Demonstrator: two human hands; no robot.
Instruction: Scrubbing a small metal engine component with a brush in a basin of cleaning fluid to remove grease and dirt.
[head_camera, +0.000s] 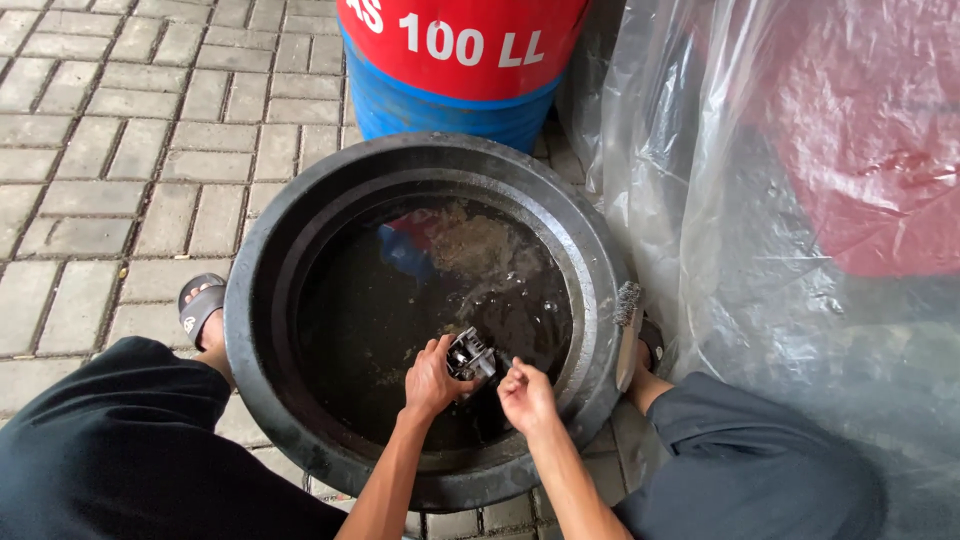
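Grey paving bricks (120, 120) cover the ground, and on them a large black round tub (260, 300) is set, filled with dark, murky water (380, 330) on which brownish scum is seen floating toward the far side. Behind the tub a blue drum with a red band (450, 70) is stood, and its colours are reflected in the water. To the right, a sheet of clear plastic (760, 230) is draped over something red.

Over the near part of the tub, a small grey metal part (470, 356) is held just above or at the water's surface. It is gripped from the left by the left hand (430, 380), whose fingers are curled around it. The right hand (525, 395) is held just beside the part, with its fingers pinched together at the part's right edge; whether anything is pinched there cannot be told.

On the tub's right rim a brush with a pale handle and dark bristles (628, 330) is laid. Dark trousers are worn on both knees, seen on either side of the tub, and a foot in a black sandal (200, 305) is placed on the bricks by the left rim.
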